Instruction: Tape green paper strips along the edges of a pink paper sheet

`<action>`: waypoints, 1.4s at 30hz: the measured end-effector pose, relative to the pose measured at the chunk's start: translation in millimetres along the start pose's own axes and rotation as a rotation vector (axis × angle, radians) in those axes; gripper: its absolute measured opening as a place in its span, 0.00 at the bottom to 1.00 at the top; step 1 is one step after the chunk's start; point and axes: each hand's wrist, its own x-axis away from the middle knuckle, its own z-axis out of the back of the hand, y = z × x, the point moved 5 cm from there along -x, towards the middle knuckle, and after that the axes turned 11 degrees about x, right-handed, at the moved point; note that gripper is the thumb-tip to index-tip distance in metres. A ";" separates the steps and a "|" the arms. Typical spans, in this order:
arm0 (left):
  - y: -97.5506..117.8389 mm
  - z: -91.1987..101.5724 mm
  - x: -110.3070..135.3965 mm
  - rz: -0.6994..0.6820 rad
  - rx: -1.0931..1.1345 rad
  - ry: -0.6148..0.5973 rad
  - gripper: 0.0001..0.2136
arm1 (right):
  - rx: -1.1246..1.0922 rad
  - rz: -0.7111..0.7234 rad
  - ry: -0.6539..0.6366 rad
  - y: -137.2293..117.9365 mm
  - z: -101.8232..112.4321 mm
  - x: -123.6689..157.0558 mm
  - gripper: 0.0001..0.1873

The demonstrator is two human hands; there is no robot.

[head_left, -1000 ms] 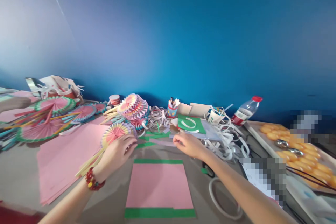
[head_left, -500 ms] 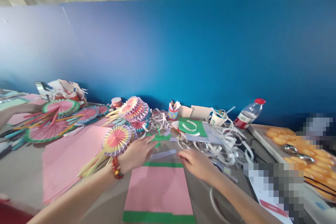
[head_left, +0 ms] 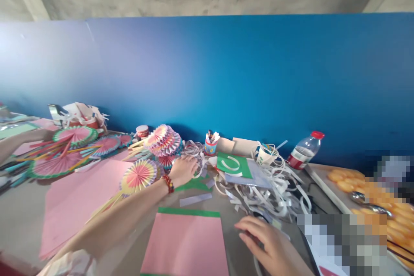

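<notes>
My left hand (head_left: 183,170), with a red bead bracelet on its wrist, reaches forward to the tangle of white paper strips (head_left: 197,151) beside a stack of folded paper fans (head_left: 163,140). Its fingers bend down over the strips and their tips are hidden. A round pink-and-yellow fan on sticks (head_left: 139,176) lies just left of that wrist. My right hand (head_left: 267,241) rests low on the table with fingers stretched out, right of a pink sheet with a green edge (head_left: 184,246). A short white strip (head_left: 196,199) lies between the hands.
A pen cup (head_left: 210,146), a green card (head_left: 233,164), a heap of white strips (head_left: 268,189) and a water bottle (head_left: 304,151) stand along the blue wall. A tray of yellow pieces (head_left: 371,189) is at right. Pink paper (head_left: 74,198), more fans (head_left: 64,151) and another person's arm (head_left: 13,144) are at left.
My left hand let go of the fan on sticks and moved forward to the strips by the fan stack. My right hand drew back toward me and down onto the table.
</notes>
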 end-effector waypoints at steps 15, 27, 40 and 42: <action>-39.8 -3.5 -18.6 0.106 0.005 -0.064 0.14 | -0.119 0.060 -0.030 6.9 -22.1 -6.8 0.14; -52.1 44.1 -40.4 0.134 0.435 -0.011 0.16 | -0.204 0.040 -0.016 17.4 -32.6 -5.7 0.16; -45.7 62.2 -52.8 0.324 0.998 0.031 0.15 | -0.186 0.043 -0.028 20.7 -32.6 -4.2 0.15; -47.2 58.0 -49.4 0.387 1.005 0.014 0.16 | -0.189 0.045 -0.014 21.6 -31.9 -4.2 0.15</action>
